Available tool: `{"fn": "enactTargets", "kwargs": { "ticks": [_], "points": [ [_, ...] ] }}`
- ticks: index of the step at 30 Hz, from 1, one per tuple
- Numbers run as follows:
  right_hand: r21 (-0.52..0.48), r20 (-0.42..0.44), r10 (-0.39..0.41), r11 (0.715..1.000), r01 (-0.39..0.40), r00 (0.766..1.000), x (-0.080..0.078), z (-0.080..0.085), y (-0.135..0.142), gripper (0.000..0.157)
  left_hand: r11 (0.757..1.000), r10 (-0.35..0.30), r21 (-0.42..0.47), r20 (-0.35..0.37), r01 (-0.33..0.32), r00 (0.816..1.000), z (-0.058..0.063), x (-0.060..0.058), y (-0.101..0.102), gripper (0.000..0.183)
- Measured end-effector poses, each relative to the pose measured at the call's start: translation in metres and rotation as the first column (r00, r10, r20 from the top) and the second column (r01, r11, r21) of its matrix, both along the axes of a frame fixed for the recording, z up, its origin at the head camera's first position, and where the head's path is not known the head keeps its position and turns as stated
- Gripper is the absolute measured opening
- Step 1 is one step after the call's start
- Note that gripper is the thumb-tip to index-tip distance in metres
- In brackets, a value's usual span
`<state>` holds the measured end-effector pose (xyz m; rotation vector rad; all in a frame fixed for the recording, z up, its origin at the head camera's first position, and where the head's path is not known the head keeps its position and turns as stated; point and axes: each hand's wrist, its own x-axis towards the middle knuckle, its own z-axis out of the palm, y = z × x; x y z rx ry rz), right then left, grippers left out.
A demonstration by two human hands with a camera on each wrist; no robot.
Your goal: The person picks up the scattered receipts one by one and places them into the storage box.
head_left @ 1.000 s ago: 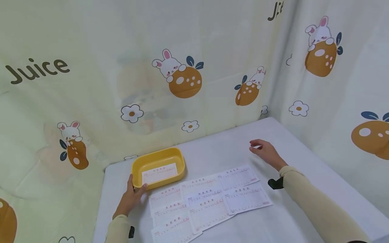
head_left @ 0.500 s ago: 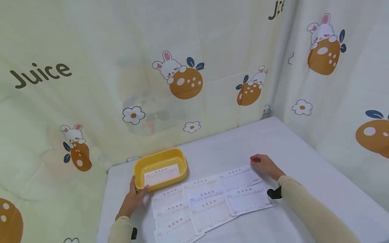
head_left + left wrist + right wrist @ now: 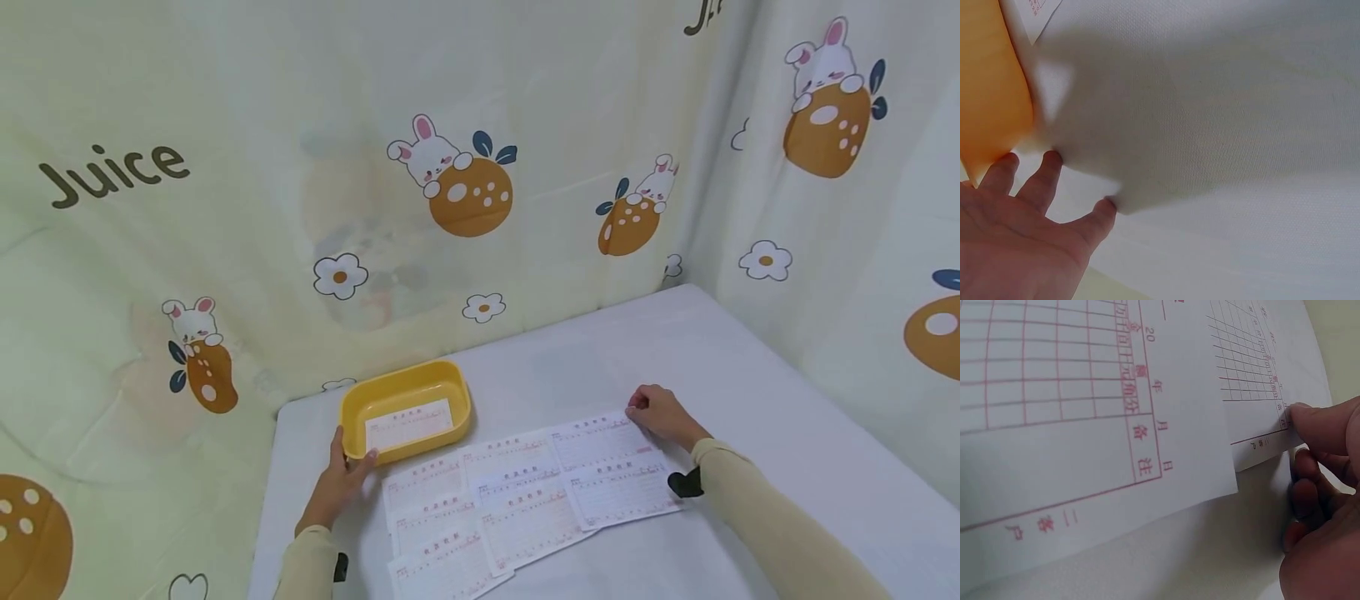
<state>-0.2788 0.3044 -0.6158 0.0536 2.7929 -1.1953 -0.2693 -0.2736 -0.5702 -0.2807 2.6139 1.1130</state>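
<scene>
A yellow tray (image 3: 442,371) stands at the back left of the table, with one printed receipt slip (image 3: 408,427) inside it. My left hand (image 3: 333,489) holds the tray's near left corner, the thumb at the front rim and fingers along the side. In the left wrist view several fingers (image 3: 1041,184) spread beside the yellow wall. Overlapping receipt slips (image 3: 525,525) lie in rows on the table. At the far right of these, my right hand (image 3: 667,417) pinches the corner of the upper right slip (image 3: 1257,415), thumb on top and fingertips beneath the edge.
A white cloth (image 3: 570,354) covers the table. Curtains (image 3: 555,83) with rabbit and fruit prints hang close along the back and sides. In the right wrist view a nearer slip (image 3: 1104,450) partly covers the pinched one.
My right hand has come down from above the table to the upper right slip and taken its corner. The left hand stays at the tray, and the view has shifted slightly.
</scene>
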Motion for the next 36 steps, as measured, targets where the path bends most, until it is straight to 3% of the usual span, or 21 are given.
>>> {"fn": "enactTargets", "kwargs": {
  "ticks": [6, 16, 27, 36],
  "points": [
    [-0.044, -0.016, -0.052, 0.998, 0.051, 0.999, 0.005, 0.004, 0.002, 0.012, 1.000, 0.010, 0.001, 0.005, -0.010, 1.000, 0.001, 0.001, 0.001, 0.106],
    [-0.032, -0.027, -0.122, 0.992, 0.121, 0.992, 0.005, -0.009, 0.007, 0.019, 1.000, 0.024, 0.015, 0.007, -0.024, 1.000, -0.005, -0.002, 0.000, 0.107],
    [-0.111, -0.088, -0.099, 0.990, 0.089, 0.991, 0.008, -0.006, 0.007, 0.024, 1.000, 0.024, 0.001, -0.012, -0.024, 1.000, -0.001, 0.001, 0.002, 0.106],
    [-0.140, -0.115, -0.112, 0.986, 0.096, 0.987, 0.007, -0.003, 0.006, 0.022, 0.999, 0.040, 0.015, -0.013, -0.040, 0.999, -0.004, 0.000, 0.001, 0.109]
  ]
}}
